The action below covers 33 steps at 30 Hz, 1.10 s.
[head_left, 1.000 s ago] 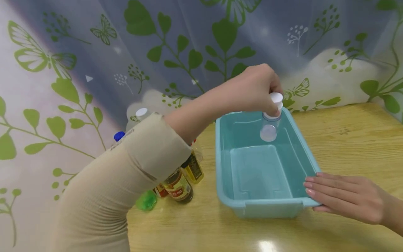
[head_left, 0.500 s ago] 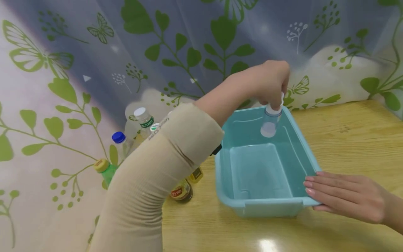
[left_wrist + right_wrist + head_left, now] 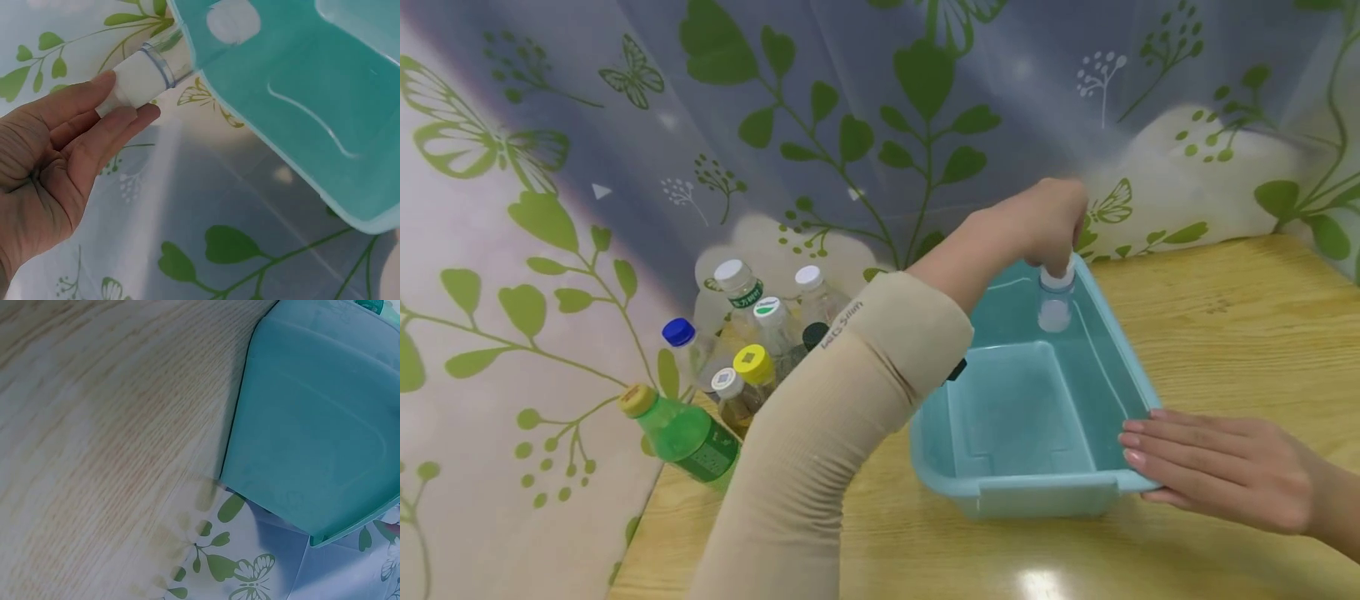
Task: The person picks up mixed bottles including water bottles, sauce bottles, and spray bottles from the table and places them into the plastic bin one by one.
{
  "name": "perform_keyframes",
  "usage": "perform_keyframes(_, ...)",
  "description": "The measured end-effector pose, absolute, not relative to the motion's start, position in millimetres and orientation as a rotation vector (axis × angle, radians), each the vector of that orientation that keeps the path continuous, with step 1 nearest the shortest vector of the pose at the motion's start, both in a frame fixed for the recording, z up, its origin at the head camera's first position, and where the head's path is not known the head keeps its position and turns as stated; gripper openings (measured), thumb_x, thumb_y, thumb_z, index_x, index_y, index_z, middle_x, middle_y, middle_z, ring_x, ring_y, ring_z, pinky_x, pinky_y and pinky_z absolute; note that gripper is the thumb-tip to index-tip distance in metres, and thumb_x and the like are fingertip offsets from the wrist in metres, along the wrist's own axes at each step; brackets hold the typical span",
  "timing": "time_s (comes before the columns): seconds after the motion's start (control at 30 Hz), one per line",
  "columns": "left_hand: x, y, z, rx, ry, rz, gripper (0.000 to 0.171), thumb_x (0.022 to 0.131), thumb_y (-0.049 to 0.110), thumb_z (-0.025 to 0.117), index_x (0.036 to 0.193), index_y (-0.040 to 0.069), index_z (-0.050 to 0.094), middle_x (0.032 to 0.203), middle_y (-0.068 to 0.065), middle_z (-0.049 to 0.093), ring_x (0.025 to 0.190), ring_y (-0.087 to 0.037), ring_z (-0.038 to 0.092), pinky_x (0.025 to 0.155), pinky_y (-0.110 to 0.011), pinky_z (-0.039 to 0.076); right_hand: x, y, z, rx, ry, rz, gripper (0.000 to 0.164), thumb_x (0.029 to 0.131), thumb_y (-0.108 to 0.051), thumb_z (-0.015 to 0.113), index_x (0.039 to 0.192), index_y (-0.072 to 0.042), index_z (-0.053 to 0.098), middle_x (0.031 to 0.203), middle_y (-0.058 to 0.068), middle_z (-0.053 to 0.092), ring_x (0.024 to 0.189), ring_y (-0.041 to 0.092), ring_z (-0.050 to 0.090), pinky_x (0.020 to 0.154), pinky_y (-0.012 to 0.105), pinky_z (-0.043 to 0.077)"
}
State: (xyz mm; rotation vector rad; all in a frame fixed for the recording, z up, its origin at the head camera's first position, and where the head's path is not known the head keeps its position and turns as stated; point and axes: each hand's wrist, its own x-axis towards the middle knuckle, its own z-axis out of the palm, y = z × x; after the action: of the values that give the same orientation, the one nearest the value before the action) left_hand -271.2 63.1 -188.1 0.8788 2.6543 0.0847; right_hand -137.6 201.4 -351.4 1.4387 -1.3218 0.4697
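In the head view, my left hand point(image 3: 1047, 218) pinches the white cap of a small clear bottle point(image 3: 1055, 315). The bottle hangs upright within the far end of a teal plastic tub point(image 3: 1022, 483). From the left wrist, the thumb and fingertips show on the white top point(image 3: 139, 80), and the clear body passes behind the tub's rim point(image 3: 294, 164). My right hand point(image 3: 1232, 471) rests on the near right corner of the tub, fingers straight over the rim. The right wrist view shows the tub's outer wall point(image 3: 312, 425).
Several bottles stand left of the tub, partly behind the beige sleeve point(image 3: 850, 392): a green one point(image 3: 688, 437), a blue-capped one point(image 3: 679, 332), a yellow-capped one point(image 3: 753, 363). A patterned curtain point(image 3: 850, 100) hangs behind the wooden table point(image 3: 1225, 325).
My left hand has moved slightly right and lowered the bottle a little in the tub. The left forearm has shifted right, uncovering more bottles. My right hand has stayed put.
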Motion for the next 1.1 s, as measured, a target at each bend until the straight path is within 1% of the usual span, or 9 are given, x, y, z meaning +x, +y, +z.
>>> perform_keyframes(0.07,-273,66,-192,0.853,2.658,0.086,0.038,0.082,-0.004,0.060,0.061,0.013,0.034,0.060,0.000,0.020,0.052,-0.013,0.017,0.047,-0.025,0.022,-137,202,-352,1.430,-1.328,0.459,0.029,0.097,-0.016,0.055,0.108,0.007,0.068,0.109,0.017,0.069,0.108,0.021,0.064,0.100,0.031,0.044)
perform_keyframes(0.17,-277,67,-199,0.800,2.666,0.103,0.023,0.084,0.000,0.064,0.074,0.013,0.048,0.069,0.001,0.038,0.054,-0.012,0.029,0.048,-0.025,0.028,-136,203,-352,1.423,-1.345,0.453,0.029,0.097,-0.017,0.055,0.108,0.007,0.068,0.109,0.016,0.069,0.108,0.020,0.064,0.101,0.030,0.044)
perform_keyframes(0.27,-283,66,-210,0.762,2.669,0.112,0.017,0.086,0.004,0.064,0.081,0.013,0.050,0.077,0.002,0.045,0.058,-0.013,0.035,0.050,-0.024,0.031,-136,204,-352,1.424,-1.360,0.451,0.029,0.097,-0.018,0.056,0.108,0.006,0.069,0.108,0.016,0.069,0.108,0.020,0.064,0.101,0.030,0.043)
perform_keyframes(0.43,-292,63,-231,0.780,2.676,0.065,0.026,0.088,0.005,0.060,0.071,0.013,0.042,0.065,0.000,0.032,0.055,-0.012,0.027,0.050,-0.024,0.027,-136,205,-352,1.442,-1.357,0.473,0.029,0.096,-0.017,0.056,0.107,0.006,0.069,0.108,0.017,0.069,0.108,0.021,0.064,0.101,0.031,0.043)
perform_keyframes(0.57,-296,63,-244,0.823,2.688,0.079,0.023,0.089,0.004,0.060,0.075,0.013,0.043,0.067,0.000,0.035,0.058,-0.011,0.027,0.051,-0.023,0.028,-136,205,-354,1.444,-1.354,0.479,0.029,0.097,-0.017,0.056,0.107,0.007,0.068,0.108,0.017,0.069,0.108,0.022,0.064,0.101,0.031,0.044)
perform_keyframes(0.63,-297,63,-249,0.847,2.692,0.064,0.025,0.088,0.002,0.060,0.071,0.013,0.045,0.065,0.000,0.033,0.057,-0.011,0.024,0.050,-0.023,0.026,-136,205,-355,1.442,-1.371,0.474,0.029,0.097,-0.018,0.056,0.108,0.006,0.068,0.109,0.016,0.069,0.109,0.021,0.064,0.102,0.031,0.043)
perform_keyframes(0.87,-301,67,-264,0.882,2.731,-0.035,0.039,0.090,-0.003,0.050,0.063,0.015,0.028,0.061,0.000,0.015,0.056,-0.012,0.009,0.049,-0.024,0.015,-135,205,-355,1.445,-1.391,0.488,0.030,0.096,-0.018,0.057,0.108,0.006,0.069,0.107,0.016,0.070,0.108,0.020,0.064,0.102,0.030,0.042)
perform_keyframes(0.93,-302,68,-268,0.903,2.744,-0.053,0.040,0.090,-0.005,0.048,0.064,0.015,0.025,0.062,0.000,0.013,0.056,-0.012,0.007,0.049,-0.024,0.014,-136,205,-355,1.441,-1.381,0.492,0.030,0.096,-0.018,0.057,0.108,0.007,0.068,0.107,0.016,0.070,0.108,0.020,0.064,0.101,0.030,0.043)
perform_keyframes(1.1,-303,68,-279,1.013,2.739,-0.029,0.040,0.088,-0.010,0.047,0.064,0.015,0.028,0.063,0.001,0.014,0.056,-0.010,0.009,0.049,-0.022,0.014,-135,204,-354,1.435,-1.370,0.497,0.030,0.096,-0.018,0.057,0.108,0.008,0.068,0.108,0.017,0.069,0.108,0.020,0.064,0.101,0.030,0.043)
